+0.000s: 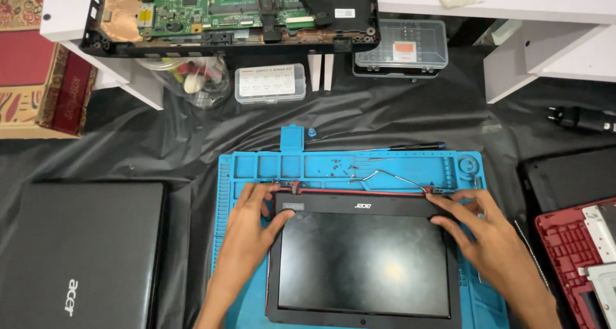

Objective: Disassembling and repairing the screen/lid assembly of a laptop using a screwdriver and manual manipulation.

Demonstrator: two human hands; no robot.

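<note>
While lying on the blue mat [244, 175], screen panel [362, 258] gripped at hinge-side corners by left hand [253, 217] and right hand [478, 223], bezel not yet off.

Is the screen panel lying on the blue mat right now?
Yes, the screen panel lies flat on the blue mat, with the left hand and right hand at its upper corners.

Your left hand [251, 225] and forearm come into view from about 6 o'clock, your right hand [482, 229] and forearm from about 4 o'clock. Both hands are bare: no gloves, rings or watch show. No sleeve reaches either wrist or the visible stretch of forearm. Your fingernails are short and plain, and nothing else of your body appears.
</note>
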